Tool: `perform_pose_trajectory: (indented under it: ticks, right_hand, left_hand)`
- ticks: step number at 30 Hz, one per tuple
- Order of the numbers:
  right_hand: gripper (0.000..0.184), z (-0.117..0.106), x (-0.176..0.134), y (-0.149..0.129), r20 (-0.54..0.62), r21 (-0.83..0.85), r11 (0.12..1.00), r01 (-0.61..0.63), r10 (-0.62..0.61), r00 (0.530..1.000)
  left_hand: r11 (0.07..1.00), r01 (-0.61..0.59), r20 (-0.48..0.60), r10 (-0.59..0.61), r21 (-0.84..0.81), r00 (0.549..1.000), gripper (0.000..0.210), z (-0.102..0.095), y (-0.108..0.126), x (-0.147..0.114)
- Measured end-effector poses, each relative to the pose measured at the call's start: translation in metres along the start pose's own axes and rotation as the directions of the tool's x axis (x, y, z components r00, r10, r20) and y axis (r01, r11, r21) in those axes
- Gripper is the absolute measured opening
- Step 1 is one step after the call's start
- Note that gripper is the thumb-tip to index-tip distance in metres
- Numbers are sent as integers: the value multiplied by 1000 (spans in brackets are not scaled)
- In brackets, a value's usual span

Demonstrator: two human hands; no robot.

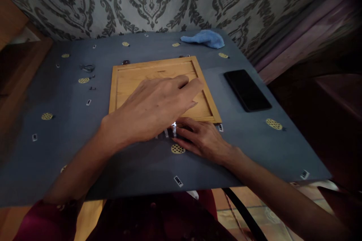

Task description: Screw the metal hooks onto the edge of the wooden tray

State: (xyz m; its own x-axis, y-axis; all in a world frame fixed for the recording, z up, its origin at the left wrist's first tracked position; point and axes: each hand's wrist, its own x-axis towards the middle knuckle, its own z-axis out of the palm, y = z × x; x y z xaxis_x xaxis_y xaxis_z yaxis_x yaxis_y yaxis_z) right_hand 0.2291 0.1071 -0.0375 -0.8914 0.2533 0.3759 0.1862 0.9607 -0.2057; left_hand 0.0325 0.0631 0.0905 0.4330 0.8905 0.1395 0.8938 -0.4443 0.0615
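Note:
A shallow wooden panel with a raised rim [209, 103] lies on the blue patterned tablecloth [135, 173]. Over its middle and front, my left hand [161, 99] reaches across, fingers bent and drawn toward the thumb. What those fingers hold, if anything, is hidden beneath them. My right hand [202, 137] rests low at the panel's front edge, its fingers closed at a small shiny piece [174, 130], clear or metallic. My left hand partly covers this piece, so I cannot make out its kind.
A black phone [248, 90] lies right of the panel. At the back is a crumpled blue cloth [205, 39]. Small pliers or a similar tool [87, 68] and little dark bits [92, 88] lie to the left. A patterned wall [158, 3] borders the table's far edge.

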Motion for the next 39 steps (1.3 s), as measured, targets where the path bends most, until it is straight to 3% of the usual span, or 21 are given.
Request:
perform_pose_trajectory:
  ticks: [14, 19, 23, 27, 30, 32, 34, 36, 39]
  right_hand:
    - [36, 1, 1, -4, 15, -26, 999, -38, 39, 999]
    - [34, 1, 1, -4, 15, -15, 999, -43, 43, 999]
    - [34, 2, 0, -3, 21, 22, 998, -53, 52, 998]
    - [36, 3, -2, -1, 43, 5, 998, -58, 57, 997]
    - [37, 3, -1, 0, 32, -15, 999, -43, 43, 999]
    - [37, 3, -1, -1, 16, -18, 999, -37, 37, 999]
    - [36, 2, 0, -1, 15, -12, 999, -40, 40, 999]
    - [35, 1, 0, 0, 29, -1, 999, -49, 49, 998]
    - [32, 0, 0, 0, 59, 26, 998, -54, 52, 997]
  left_hand:
    - [999, 4, 19, -3, -33, 1000, 17, 0, -1, -1]
    - [997, 3, -119, -13, -83, 993, 14, -6, -4, -4]
    - [978, 116, -291, -163, -172, 943, 11, -17, -6, -11]
    - [882, 222, -368, -386, -415, 846, 10, -14, -12, -17]
    - [660, 175, -257, -504, -731, 825, 9, 1, -16, -22]
    - [483, 179, -106, -504, -857, 857, 10, 14, -16, -26]
    - [403, 217, 27, -428, -889, 903, 13, 27, -14, -31]
    - [467, 300, 131, -360, -832, 924, 18, 37, -9, -36]
    - [716, 374, 246, -282, -590, 927, 18, 47, 0, -40]
